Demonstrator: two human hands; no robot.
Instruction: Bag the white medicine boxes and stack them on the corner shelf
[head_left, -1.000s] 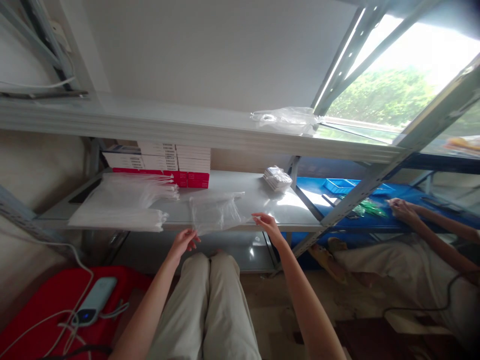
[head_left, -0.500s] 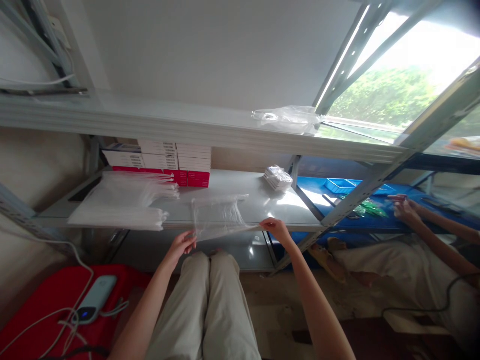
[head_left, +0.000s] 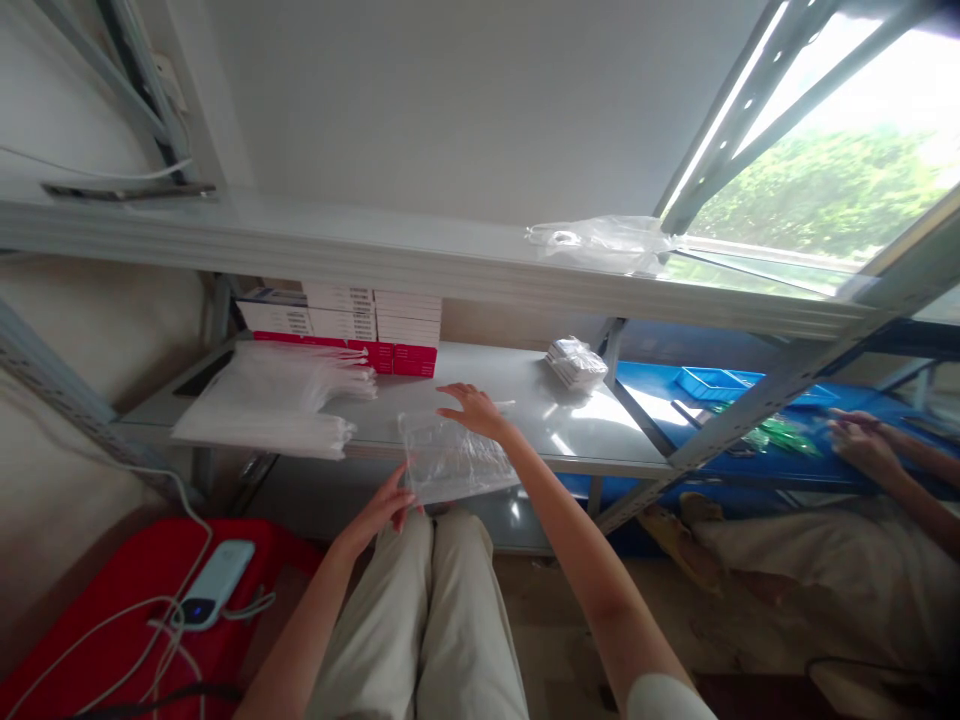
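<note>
A clear plastic bag (head_left: 450,465) lies partly on the shelf's front edge and hangs a little over it, above my knees. At the bag's left edge, the fingers of my left hand (head_left: 386,508) are closed on its border. My right hand (head_left: 474,410) is over the bag's far side, palm down, fingers stretched and apart, gripping nothing. A stack of similar clear bags (head_left: 262,395) with gathered ends lies to the left on the same shelf (head_left: 495,365).
White and red boxes (head_left: 375,325) stand behind the bag stack. A plastic-wrapped packet (head_left: 576,363) sits at the right. Above runs an upper shelf (head_left: 360,245) with a crumpled bag (head_left: 600,240). A power bank (head_left: 219,585) rests on a red stool (head_left: 150,560). Another person's hands (head_left: 862,440) work at a blue table.
My right hand has let go of the bag's right corner and moved left and up over the bag. My left hand stays at the left edge. The view has shifted slightly.
</note>
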